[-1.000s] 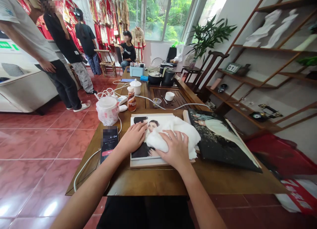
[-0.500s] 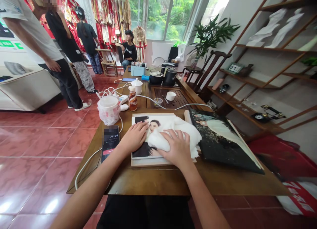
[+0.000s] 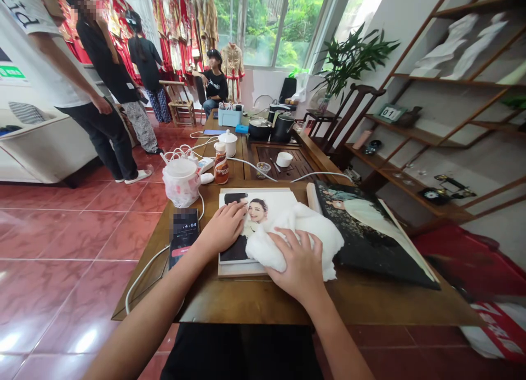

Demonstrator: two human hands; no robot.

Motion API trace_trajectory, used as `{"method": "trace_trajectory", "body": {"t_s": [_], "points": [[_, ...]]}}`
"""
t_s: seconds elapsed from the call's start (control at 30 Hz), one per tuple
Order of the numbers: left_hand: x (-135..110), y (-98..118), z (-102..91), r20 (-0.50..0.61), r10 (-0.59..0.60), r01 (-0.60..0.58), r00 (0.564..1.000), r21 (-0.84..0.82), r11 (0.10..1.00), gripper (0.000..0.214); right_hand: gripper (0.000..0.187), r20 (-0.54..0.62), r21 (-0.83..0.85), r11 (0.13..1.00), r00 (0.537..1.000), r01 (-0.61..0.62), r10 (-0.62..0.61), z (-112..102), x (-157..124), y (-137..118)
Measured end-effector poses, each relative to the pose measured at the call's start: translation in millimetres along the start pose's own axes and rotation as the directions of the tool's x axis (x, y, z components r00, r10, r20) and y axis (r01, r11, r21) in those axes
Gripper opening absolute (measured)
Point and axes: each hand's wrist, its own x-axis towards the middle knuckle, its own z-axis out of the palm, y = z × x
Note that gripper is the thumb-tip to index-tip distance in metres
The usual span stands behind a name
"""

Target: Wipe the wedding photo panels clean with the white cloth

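A wedding photo panel lies on the wooden table, on top of a pale board or frame. My left hand rests flat on its left part, fingers stretched out. A bunched, fluffy white cloth covers the right part of the photo and hangs over its right edge. My right hand presses on the cloth from above, fingers curved over it and gripping it. To the right lies a second, dark photo panel, close to the cloth.
Left of the photo lie a phone with a cable and a plastic-lined tub. A brown bottle, a lidded white cup and a small white cup stand farther back. Several people are beyond the table's left side.
My right hand and the white cloth have slid right and toward me, showing more of the photo's middle. My left hand has stayed in place. A standing person at left has shifted slightly.
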Motion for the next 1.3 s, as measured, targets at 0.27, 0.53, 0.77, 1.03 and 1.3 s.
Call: {"method": "trace_trajectory", "body": {"t_s": [0.27, 0.53, 0.77, 1.03, 1.3], "points": [[-1, 1, 2.6, -0.001, -0.013, 0.013, 1.0, -0.013, 1.0, 0.034, 0.049, 0.018, 0.009, 1.0, 1.0, 0.024, -0.024, 6, 24, 10], [-2, 0, 4.4, -0.011, -0.007, 0.007, 1.0, -0.037, 0.999, 0.033, 0.048, 0.021, -0.001, 1.0, 0.999, 0.029, -0.029, 16, 49, 21], [-1, 1, 2.8, -0.011, -0.007, 0.007, 1.0, -0.029, 1.0, 0.033, 0.049, 0.048, 0.016, 0.999, 0.998, 0.044, -0.044, 3, 12, 8], [-2, 0, 4.3, -0.016, -0.008, 0.008, 1.0, -0.012, 1.0, 0.032, 0.049, 0.065, 0.052, 0.998, 0.997, 0.045, -0.049, 1, 7, 8], [-1, 1, 4.8, -0.007, -0.006, 0.006, 1.0, -0.019, 1.0, 0.034, 0.049, 0.02, 0.018, 1.0, 1.0, 0.022, -0.023, 12, 45, 19]]}}
